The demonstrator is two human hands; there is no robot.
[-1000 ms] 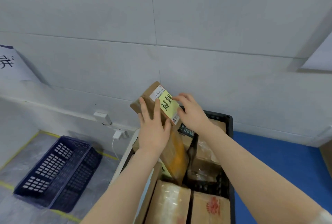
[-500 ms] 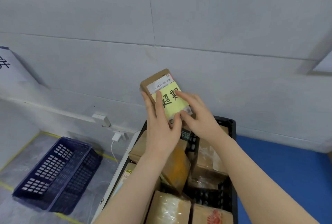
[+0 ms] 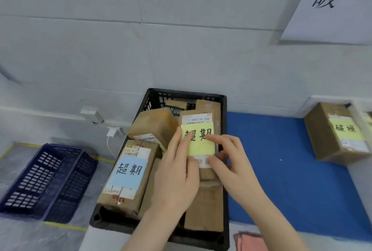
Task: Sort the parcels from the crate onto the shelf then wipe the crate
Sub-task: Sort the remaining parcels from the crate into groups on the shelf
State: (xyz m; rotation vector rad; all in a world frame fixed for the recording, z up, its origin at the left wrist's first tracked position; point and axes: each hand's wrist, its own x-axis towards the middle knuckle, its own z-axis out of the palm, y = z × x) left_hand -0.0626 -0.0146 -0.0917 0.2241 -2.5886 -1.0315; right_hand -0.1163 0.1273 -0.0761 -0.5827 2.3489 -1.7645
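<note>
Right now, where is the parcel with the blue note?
In the head view, the parcel with the blue note lies in the black crate at its near left, just left of the left hand.

Single head-worn view, wide-angle, looking forward and down from close above the black crate (image 3: 225, 172), facing the white wall (image 3: 181, 49); no second view.

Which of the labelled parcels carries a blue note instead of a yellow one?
The parcel with the blue note, lying in the black crate left of both hands. The held parcel and the parcel on the blue surface carry yellow notes.
</note>
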